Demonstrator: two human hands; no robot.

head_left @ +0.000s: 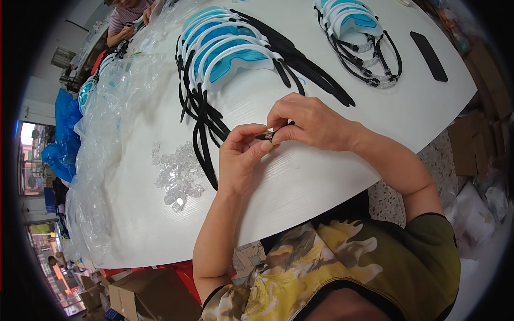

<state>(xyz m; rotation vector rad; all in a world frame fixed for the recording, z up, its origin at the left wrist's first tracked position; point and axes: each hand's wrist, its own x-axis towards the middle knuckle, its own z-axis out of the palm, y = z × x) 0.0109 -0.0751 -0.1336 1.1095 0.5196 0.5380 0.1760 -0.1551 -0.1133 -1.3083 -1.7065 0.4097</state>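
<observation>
My left hand (242,155) and my right hand (308,122) meet over the white table (321,176), both pinching the end of a black strap (267,136). The strap runs from a row of blue and white swim goggles (227,45) lying beyond my hands, with black straps (206,123) trailing toward me. A pile of small clear plastic clips (176,174) lies just left of my left hand.
A second stack of blue goggles (356,21) with black straps sits at the far right, next to a flat black strip (428,56). Crumpled clear plastic bags (107,134) cover the table's left side. Another person (126,21) works at the far left. Cardboard boxes (144,297) stand below.
</observation>
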